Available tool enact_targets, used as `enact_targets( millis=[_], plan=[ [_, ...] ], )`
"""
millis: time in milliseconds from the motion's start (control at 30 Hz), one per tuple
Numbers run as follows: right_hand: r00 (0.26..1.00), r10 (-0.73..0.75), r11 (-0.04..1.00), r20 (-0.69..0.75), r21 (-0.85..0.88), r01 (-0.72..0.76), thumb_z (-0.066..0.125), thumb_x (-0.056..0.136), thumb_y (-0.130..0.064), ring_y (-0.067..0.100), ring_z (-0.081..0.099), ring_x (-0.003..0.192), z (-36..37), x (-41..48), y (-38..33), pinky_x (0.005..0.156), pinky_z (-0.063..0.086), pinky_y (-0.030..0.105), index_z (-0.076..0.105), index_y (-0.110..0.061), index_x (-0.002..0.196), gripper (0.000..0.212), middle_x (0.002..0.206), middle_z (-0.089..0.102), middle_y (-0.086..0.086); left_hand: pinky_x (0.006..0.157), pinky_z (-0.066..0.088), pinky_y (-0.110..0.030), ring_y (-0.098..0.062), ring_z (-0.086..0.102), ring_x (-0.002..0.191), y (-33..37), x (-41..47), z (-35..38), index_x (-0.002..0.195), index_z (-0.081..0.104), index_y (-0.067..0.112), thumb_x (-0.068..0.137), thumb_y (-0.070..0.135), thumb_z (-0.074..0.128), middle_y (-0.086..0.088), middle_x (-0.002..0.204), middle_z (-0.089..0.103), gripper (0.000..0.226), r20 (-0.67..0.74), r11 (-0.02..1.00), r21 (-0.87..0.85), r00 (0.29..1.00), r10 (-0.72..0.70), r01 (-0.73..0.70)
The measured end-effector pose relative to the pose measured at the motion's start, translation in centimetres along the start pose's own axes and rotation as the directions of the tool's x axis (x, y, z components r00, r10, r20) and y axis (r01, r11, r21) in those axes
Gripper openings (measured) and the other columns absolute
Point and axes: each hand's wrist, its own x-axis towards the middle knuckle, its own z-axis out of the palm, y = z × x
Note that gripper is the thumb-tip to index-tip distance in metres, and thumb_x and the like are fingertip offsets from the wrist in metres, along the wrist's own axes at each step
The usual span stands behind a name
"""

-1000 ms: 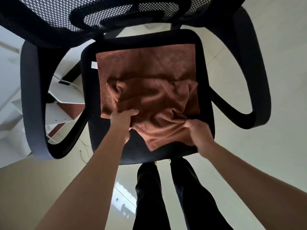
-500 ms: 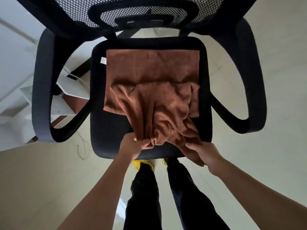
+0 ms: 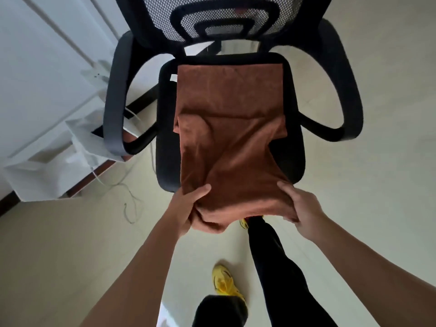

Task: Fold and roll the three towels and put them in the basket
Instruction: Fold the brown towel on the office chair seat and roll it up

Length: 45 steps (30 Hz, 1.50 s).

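A brown towel point(image 3: 230, 90) lies flat on the black chair seat point(image 3: 293, 147). On top of it a second brown towel point(image 3: 226, 161) stretches from mid-seat over the seat's front edge. My left hand point(image 3: 187, 205) grips this upper towel's near left corner. My right hand point(image 3: 298, 205) grips its near right corner. The near edge is bunched between my hands, off the seat. No basket is in view.
The black office chair has a mesh backrest point(image 3: 219, 17) and looping armrests on the left point(image 3: 115, 95) and right point(image 3: 346, 90). White shelving point(image 3: 47, 166) stands at the left with a thin cord point(image 3: 132, 204) on the pale floor. My legs and yellow shoes point(image 3: 224, 282) are below.
Both hands have pulled the upper towel toward me, off the seat's front edge, and spread apart, stretching it out. I stepped back, and the view shifted.
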Motion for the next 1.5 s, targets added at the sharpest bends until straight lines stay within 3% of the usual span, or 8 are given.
enact_targets(
  millis=[167, 333, 567, 833, 1000, 1133, 1400, 1500],
  plan=[
    [1.0, 0.009, 0.996, -0.005, 0.091, -0.009, 0.078, 0.073, -0.037, 0.024, 0.068, 0.091, -1.4, -4.8, 4.4, 0.059, 0.049, 0.028, 0.073, -0.022, 0.101, 0.032, 0.101, 0.074, 0.0, 0.074, 0.056, -0.034, -0.032, 0.069, 0.091, -4.8, -3.8, -3.8, 0.112, 0.064, -0.001, 0.078, -0.005, 0.068, -0.017, 0.104, 0.072, 0.035, 0.004, 0.976, 0.194, 0.995, -0.105, 0.102],
    [0.999, 0.008, 0.999, -0.04, 0.036, -0.007, 0.077, 0.077, -0.034, 0.027, 0.067, 0.085, -3.2, -8.9, 8.3, 0.057, 0.05, 0.03, 0.07, -0.014, 0.101, 0.033, 0.095, 0.071, 0.007, 0.065, 0.057, -0.031, -0.029, 0.069, 0.073, -9.2, -6.2, -7.2, 0.104, 0.067, -0.001, 0.081, 0.004, 0.07, -0.018, 0.092, 0.072, 0.023, -0.202, 0.961, 0.257, 0.978, -0.054, 0.107],
    [0.994, 0.039, 0.994, -0.101, -0.096, -0.049, 0.075, 0.08, -0.032, 0.021, 0.056, 0.06, -5.9, -11.2, 15.5, 0.037, 0.041, 0.02, 0.065, -0.011, 0.081, 0.023, 0.073, 0.062, 0.006, 0.035, 0.025, -0.014, -0.014, 0.037, 0.029, -16.0, -9.2, -9.4, 0.074, 0.056, 0.006, 0.081, 0.02, 0.073, -0.008, 0.055, 0.049, 0.024, -0.32, 0.927, 0.279, 0.935, -0.156, 0.25],
    [0.992, 0.045, 0.992, -0.118, -0.108, -0.058, 0.077, 0.08, -0.027, 0.017, 0.047, 0.049, -7.1, -12.2, 19.6, 0.048, 0.049, 0.025, 0.06, -0.006, 0.077, 0.028, 0.07, 0.056, 0.007, 0.039, 0.02, -0.014, -0.013, 0.029, 0.034, -19.4, -10.4, -11.4, 0.066, 0.044, 0.009, 0.086, 0.022, 0.068, -0.004, 0.047, 0.036, 0.034, -0.371, 0.913, 0.305, 0.917, -0.148, 0.271],
    [0.983, -0.049, 0.999, -0.176, 0.006, 0.051, 0.074, 0.084, -0.017, 0.012, 0.041, 0.042, -7.3, -11.6, 16.8, 0.055, 0.052, 0.027, 0.063, -0.006, 0.101, 0.023, 0.062, 0.052, 0.004, 0.036, 0.033, -0.015, -0.015, 0.042, 0.035, -16.3, -11.4, -11.7, 0.089, 0.056, 0.003, 0.086, 0.002, 0.065, -0.008, 0.053, 0.046, 0.009, -0.432, 0.977, 0.21, 0.9, 0.058, 0.037],
    [0.978, -0.136, 0.987, -0.157, 0.059, 0.147, 0.069, 0.087, -0.01, 0.01, 0.041, 0.04, -6.6, -10.4, 12.5, 0.058, 0.051, 0.027, 0.06, -0.009, 0.103, 0.019, 0.062, 0.051, 0.004, 0.044, 0.043, -0.021, -0.016, 0.055, 0.044, -12.4, -11.1, -10.5, 0.096, 0.054, 0.009, 0.089, 0.003, 0.06, -0.009, 0.06, 0.055, 0.011, -0.407, 0.974, 0.187, 0.893, 0.193, -0.126],
    [0.999, -0.01, 0.999, -0.05, -0.033, 0.008, 0.065, 0.089, -0.01, 0.013, 0.042, 0.044, -2.6, -2.7, 8.4, 0.051, 0.049, 0.024, 0.066, -0.01, 0.1, 0.011, 0.066, 0.051, 0.003, 0.055, 0.047, -0.027, -0.022, 0.06, 0.061, -8.9, -4.1, -7.7, 0.1, 0.058, 0.006, 0.088, 0.007, 0.061, -0.011, 0.075, 0.061, 0.012, -0.337, 0.963, 0.266, 0.932, 0.138, -0.046],
    [0.999, 0.007, 0.997, -0.04, -0.079, -0.01, 0.061, 0.09, -0.006, 0.013, 0.042, 0.043, -1.3, 1.2, 7.0, 0.049, 0.037, 0.025, 0.064, -0.006, 0.1, 0.01, 0.065, 0.051, 0.005, 0.06, 0.048, -0.029, -0.022, 0.06, 0.066, -7.5, 0.0, -6.9, 0.102, 0.059, 0.007, 0.087, 0.008, 0.063, -0.012, 0.083, 0.061, 0.015, -0.349, 0.952, 0.303, 0.926, 0.142, -0.031]
  ],
)
